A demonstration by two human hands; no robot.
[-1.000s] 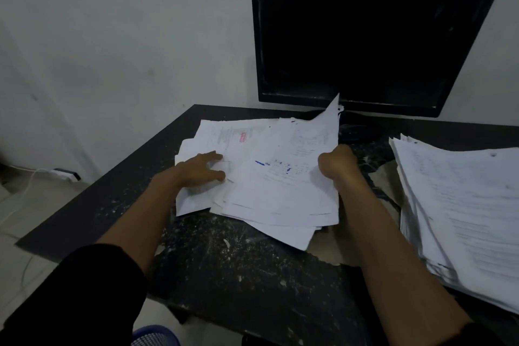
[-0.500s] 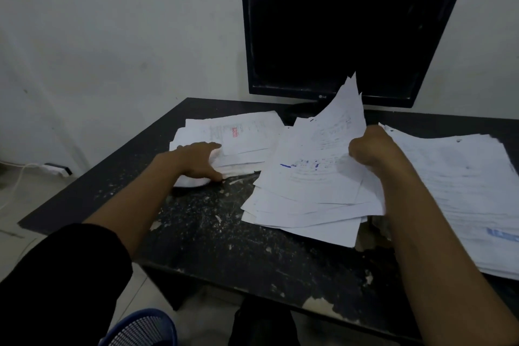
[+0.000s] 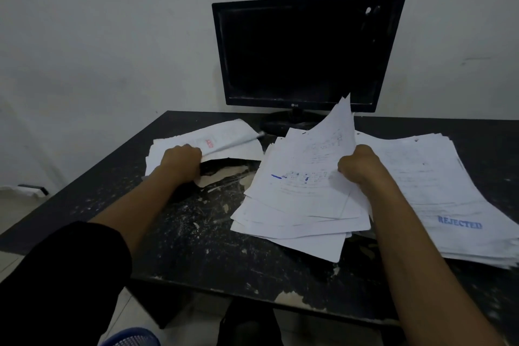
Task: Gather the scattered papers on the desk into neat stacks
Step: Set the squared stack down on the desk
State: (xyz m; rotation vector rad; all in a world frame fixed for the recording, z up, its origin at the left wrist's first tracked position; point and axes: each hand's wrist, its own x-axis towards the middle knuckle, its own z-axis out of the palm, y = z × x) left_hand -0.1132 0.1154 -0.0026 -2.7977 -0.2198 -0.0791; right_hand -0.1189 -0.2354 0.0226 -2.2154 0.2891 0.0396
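Black and badly scuffed, the desk (image 3: 196,233) stands against a plain pale wall, with its finish chipped in pale patches. Take the monitor (image 3: 309,53) at the back edge as your landmark; its screen is dark.

Your left hand (image 3: 181,164) lies in front of the monitor and to its left. Its fingers are curled round the near edge of the left papers (image 3: 224,140), lifting that edge off the desk so that a chipped patch shows beneath. A red stamp is visible on the top sheet of this bundle.

Your right hand (image 3: 359,166) lies directly in front of the monitor. It is closed in a fist round the right side of the middle papers (image 3: 297,194), a loose fanned bundle. The far corner of the bundle is raised and overlaps the monitor's lower bezel, while the near sheets sag onto the desk. Blue ink marks show on the top sheet.

The right stack (image 3: 438,188) lies flat in front of the monitor and to its right, partly under your right forearm. Its top sheet bears a blue "REJECTED" stamp near the front edge.

A white wall socket (image 3: 31,189) sits low on the wall, well left of the monitor.
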